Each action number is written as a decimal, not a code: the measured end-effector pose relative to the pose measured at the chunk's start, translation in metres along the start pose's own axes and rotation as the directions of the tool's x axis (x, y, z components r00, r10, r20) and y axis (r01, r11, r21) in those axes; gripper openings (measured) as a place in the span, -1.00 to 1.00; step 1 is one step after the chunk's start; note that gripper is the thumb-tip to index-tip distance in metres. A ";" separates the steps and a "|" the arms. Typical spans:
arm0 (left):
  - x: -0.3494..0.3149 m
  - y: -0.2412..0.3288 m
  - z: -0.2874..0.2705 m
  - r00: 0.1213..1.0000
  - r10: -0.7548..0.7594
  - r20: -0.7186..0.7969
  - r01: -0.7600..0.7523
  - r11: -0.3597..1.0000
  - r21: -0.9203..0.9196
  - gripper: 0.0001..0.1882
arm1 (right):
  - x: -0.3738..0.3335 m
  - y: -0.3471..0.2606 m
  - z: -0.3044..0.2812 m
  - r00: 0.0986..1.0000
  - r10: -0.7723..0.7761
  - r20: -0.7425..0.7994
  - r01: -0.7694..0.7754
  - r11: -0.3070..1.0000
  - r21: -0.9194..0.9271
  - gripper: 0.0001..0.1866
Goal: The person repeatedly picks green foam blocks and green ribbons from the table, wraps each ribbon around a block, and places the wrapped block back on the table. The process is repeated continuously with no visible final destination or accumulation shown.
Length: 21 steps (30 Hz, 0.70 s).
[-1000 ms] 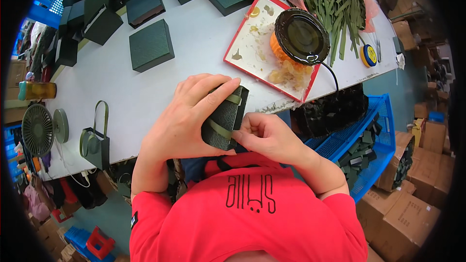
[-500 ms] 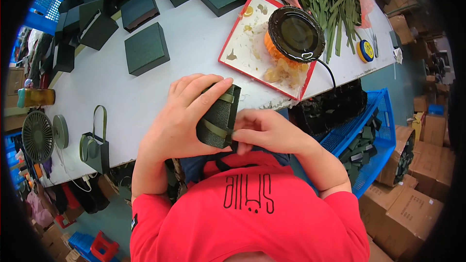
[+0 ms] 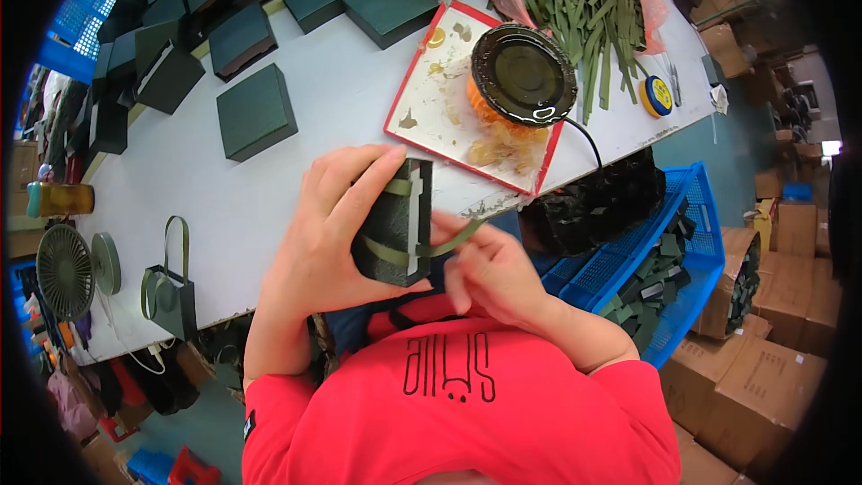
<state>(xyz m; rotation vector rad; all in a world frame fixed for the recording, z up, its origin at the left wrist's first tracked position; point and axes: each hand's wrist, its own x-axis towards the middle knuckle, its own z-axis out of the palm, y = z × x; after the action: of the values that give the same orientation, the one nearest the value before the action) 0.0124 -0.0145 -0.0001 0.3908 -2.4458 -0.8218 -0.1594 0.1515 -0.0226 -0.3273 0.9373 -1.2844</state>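
White worktable (image 3: 296, 180) over a blue-green floor (image 3: 718, 139), cardboard boxes (image 3: 763, 395) stacked at right

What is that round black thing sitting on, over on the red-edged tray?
The round black pot sits on the red-rimmed tray, over an orange mass that shows at its lower edge. Yellowish smears dot the bare tray. What lies directly beneath the pot is covered.

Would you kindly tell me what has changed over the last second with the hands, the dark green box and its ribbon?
The right hand has come away from the dark green box and now pulls the end of a green ribbon out to the right; earlier it pressed against the box. The left hand stays wrapped round the box, holding it up over the table edge. The red tray and round black pot are unmoved.
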 end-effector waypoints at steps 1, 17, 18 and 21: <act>-0.002 0.001 -0.001 1.000 -0.024 0.017 0.024 1.000 0.006 0.19 | -0.002 -0.001 0.000 0.987 -0.111 -0.116 0.125 0.985 0.117 -0.58; -0.030 -0.008 -0.011 0.979 -0.203 0.023 0.201 0.977 0.071 0.15 | 0.002 -0.035 -0.057 0.803 -0.450 -0.391 0.537 0.830 0.147 -0.65; -0.031 -0.009 -0.011 0.981 -0.195 0.019 0.193 0.978 0.080 0.15 | 0.003 -0.035 -0.060 0.794 -0.457 -0.401 0.549 0.822 0.152 -0.67; -0.028 -0.006 -0.010 0.981 -0.189 0.034 0.185 0.978 0.096 0.15 | 0.004 -0.040 -0.062 0.819 -0.448 -0.359 0.521 0.843 0.134 -0.72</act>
<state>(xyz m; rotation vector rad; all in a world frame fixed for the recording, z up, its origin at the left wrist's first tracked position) 0.0413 -0.0120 -0.0081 0.6528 -2.5214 -0.8018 -0.2326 0.1536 -0.0346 -0.1883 0.9952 -1.9498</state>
